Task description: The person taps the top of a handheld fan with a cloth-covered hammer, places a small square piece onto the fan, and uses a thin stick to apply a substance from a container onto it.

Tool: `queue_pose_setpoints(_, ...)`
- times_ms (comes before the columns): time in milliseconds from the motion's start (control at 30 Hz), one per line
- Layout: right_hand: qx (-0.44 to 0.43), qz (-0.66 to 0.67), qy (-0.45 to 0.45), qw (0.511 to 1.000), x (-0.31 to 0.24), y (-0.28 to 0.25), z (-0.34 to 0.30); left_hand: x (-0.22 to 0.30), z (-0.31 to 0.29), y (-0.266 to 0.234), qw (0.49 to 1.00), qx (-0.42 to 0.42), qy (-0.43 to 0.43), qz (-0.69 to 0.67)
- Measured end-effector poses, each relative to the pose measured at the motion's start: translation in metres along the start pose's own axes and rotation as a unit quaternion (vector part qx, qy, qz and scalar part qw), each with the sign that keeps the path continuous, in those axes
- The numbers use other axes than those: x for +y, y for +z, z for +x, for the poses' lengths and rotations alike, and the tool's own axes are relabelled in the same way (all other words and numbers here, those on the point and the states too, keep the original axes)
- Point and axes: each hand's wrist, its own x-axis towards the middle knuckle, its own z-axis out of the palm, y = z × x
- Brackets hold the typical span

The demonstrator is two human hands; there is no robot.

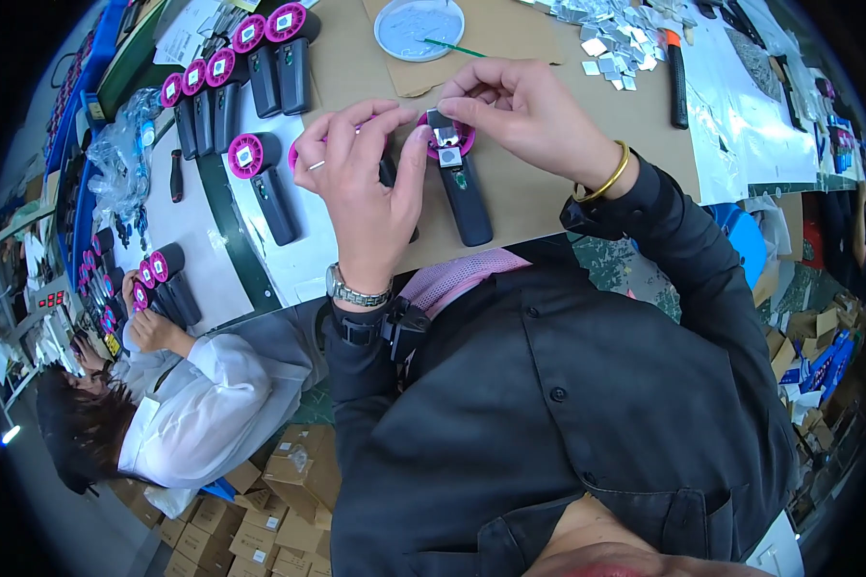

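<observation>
In front of me, a dark-handled device with a pink round head lies on the brown board, its handle toward me. My right hand pinches a small silvery square piece between thumb and forefinger over that head. A whitish square sits just below, at the top of the handle. Beside the head, on its left, my left hand has thumb and forefinger tips brought together; anything between them is too small to make out. Its other fingers curl loosely. Another pink-headed device is mostly hidden behind the left hand.
Several similar devices lie to the left. A round white dish with a green stick stands at the back. Loose small squares are heaped near an orange-and-black tool. On the left, a co-worker in white handles similar devices.
</observation>
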Motion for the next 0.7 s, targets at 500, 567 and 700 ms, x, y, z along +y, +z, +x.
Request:
queue_pose_setpoints(500, -0.024, -0.002, 0.075, 0.997, -0.009, -0.006, -0.002, -0.01, -0.001, 0.003, 0.997, -0.011, -0.005, -0.075)
queue_pose_setpoints(567, -0.019, -0.03, 0.09, 0.995, -0.006, -0.008, -0.001, -0.009, -0.001, 0.001, 0.998, -0.004, 0.008, -0.069)
queue_pose_setpoints(700, -0.009, -0.115, 0.126, 0.985, -0.002, -0.01, 0.003, 0.0, -0.003, -0.014, 0.994, -0.111, 0.011, -0.022)
